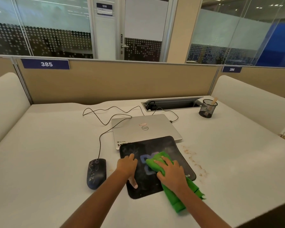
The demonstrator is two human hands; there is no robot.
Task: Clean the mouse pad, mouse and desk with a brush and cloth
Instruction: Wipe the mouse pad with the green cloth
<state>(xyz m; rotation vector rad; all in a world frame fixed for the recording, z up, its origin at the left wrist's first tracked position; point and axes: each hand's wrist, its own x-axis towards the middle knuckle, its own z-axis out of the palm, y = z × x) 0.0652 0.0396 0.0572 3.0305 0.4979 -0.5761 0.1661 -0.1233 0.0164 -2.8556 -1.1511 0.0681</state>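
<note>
Both hands on mouse pad (161, 144): I read left hand (127, 167) flat, pinning its left side; right hand (170, 174) spread, pressing cloth (152, 163) mid-pad. Mouse (96, 173) just left, nearer left hand, long axis pointing away.

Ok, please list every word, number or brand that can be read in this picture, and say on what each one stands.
"385": left blue tag on the partition.
"386": right blue tag on the partition.
"030": door sign; its small print is unreadable.
"PUSH": vertical door plate.
"DELL", upside down: laptop lid.
"nce", end of a hidden word: mouse pad.
Lid stickers: too blurred to read.
</note>
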